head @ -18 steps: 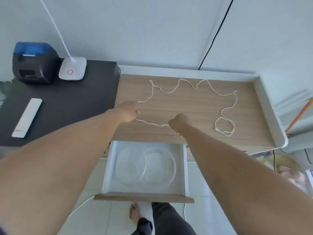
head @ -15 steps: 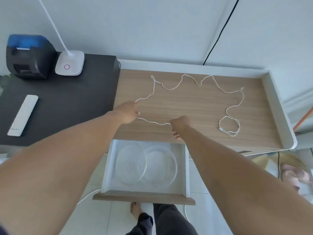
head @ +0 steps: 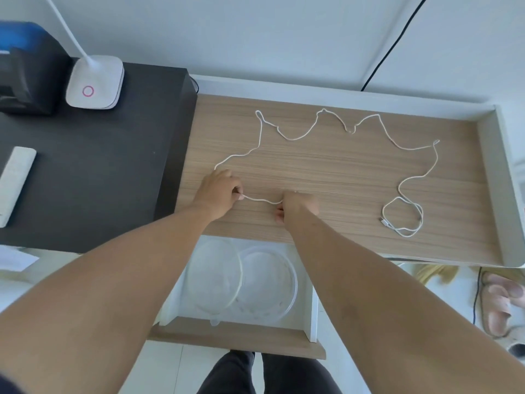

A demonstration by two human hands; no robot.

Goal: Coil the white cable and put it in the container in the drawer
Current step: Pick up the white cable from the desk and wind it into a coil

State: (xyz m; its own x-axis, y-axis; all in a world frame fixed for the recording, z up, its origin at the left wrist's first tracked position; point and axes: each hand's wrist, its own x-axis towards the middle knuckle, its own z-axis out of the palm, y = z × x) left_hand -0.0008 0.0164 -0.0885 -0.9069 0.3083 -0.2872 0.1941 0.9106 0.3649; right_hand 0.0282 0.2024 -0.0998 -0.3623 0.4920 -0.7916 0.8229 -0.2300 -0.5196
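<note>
A long thin white cable (head: 295, 137) lies spread in loose bends across the wooden desk top (head: 326, 172), with a small loop and a plug at the right end. My left hand (head: 220, 193) pinches the cable near its left end. My right hand (head: 295, 207) is closed on the cable a short way to the right, and a short sagging stretch runs between the two hands. Below the desk edge the white drawer (head: 311, 308) stands open. In it sit a round clear container (head: 267, 285) and a clear lid (head: 213, 277) overlapping its left side.
A black side table (head: 99, 172) on the left carries a white lamp base (head: 95, 82), a dark printer (head: 25, 72) and a white remote (head: 12, 183). The desk has a raised white rim (head: 494, 189) on the right. Slippers (head: 502, 300) lie on the floor.
Both hands keep their hold on the cable and stay about where they were. The camera has tilted a little, so the whole desk sits lower in view.
</note>
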